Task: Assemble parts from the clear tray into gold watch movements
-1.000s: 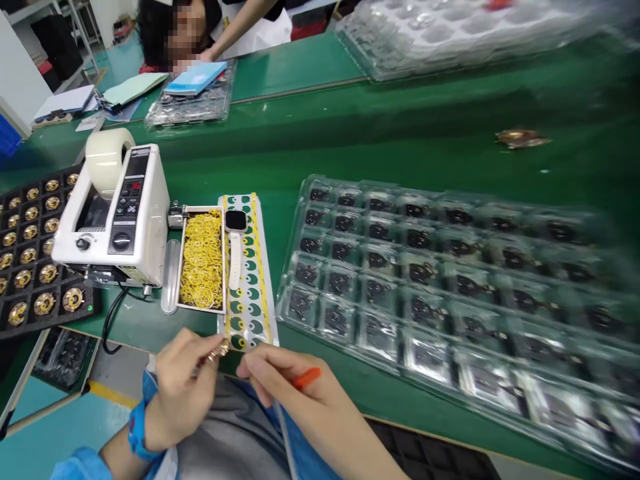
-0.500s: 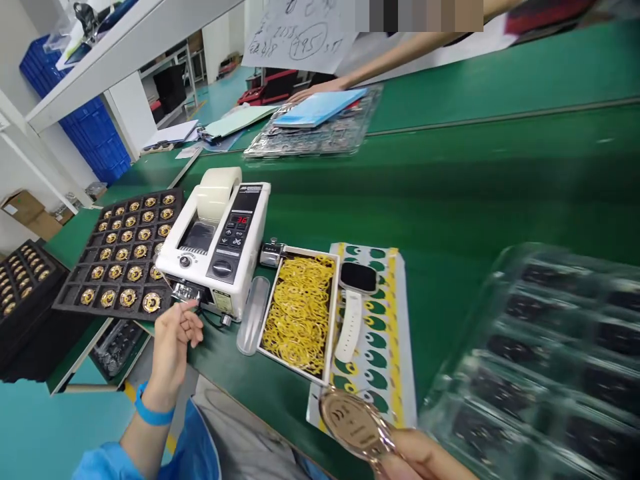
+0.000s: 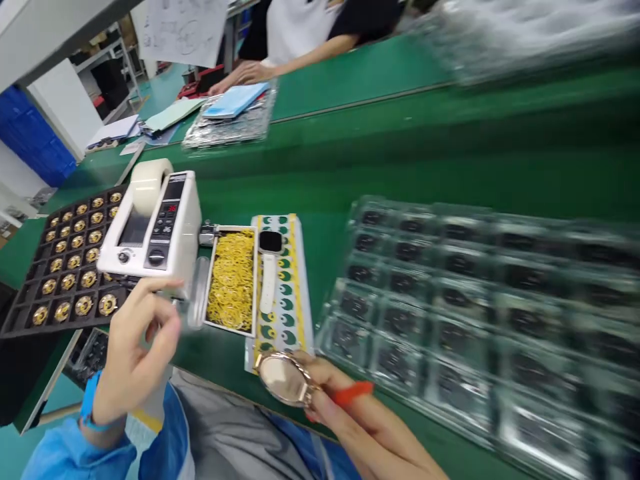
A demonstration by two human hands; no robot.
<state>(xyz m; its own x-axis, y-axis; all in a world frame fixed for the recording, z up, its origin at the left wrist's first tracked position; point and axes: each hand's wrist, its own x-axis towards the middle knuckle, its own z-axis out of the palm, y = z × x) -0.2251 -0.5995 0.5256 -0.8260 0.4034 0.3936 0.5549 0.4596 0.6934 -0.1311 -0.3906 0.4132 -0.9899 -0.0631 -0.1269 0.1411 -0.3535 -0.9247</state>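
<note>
The right hand (image 3: 357,427) is clamped on a rose-gold watch case (image 3: 283,379), gripping it at its right end between thumb and fingers. The case is raised above the near edge of the worktop (image 3: 280,173), its round, smooth face turned toward the wearer. An orange-red item (image 3: 353,393), type unclear, lies against the same hand. The left hand (image 3: 143,353), with a blue wristband (image 3: 90,400) at the wrist, is positioned just in front of the white tape dispenser (image 3: 185,233); its fingers are bent, with thumb and index fingertips apart. Whether it touches the dispenser cannot be told. The dispenser carries a tape roll (image 3: 147,187) and a lit red display (image 3: 171,208). To its left, a black compartment tray (image 3: 19,319) holds gold-coloured round parts (image 3: 84,305). To its right, a white-rimmed box (image 3: 257,280) contains yellow rings (image 3: 233,280). Right of the box, a smartwatch (image 3: 271,241) with a white strap rests on a green-and-yellow patterned sheet (image 3: 287,287). At the right, a clear compartment tray (image 3: 371,347) holds dark items, blurred. At the far side, a co-worker's hands (image 3: 243,73) are beside a blue booklet (image 3: 236,100).
</note>
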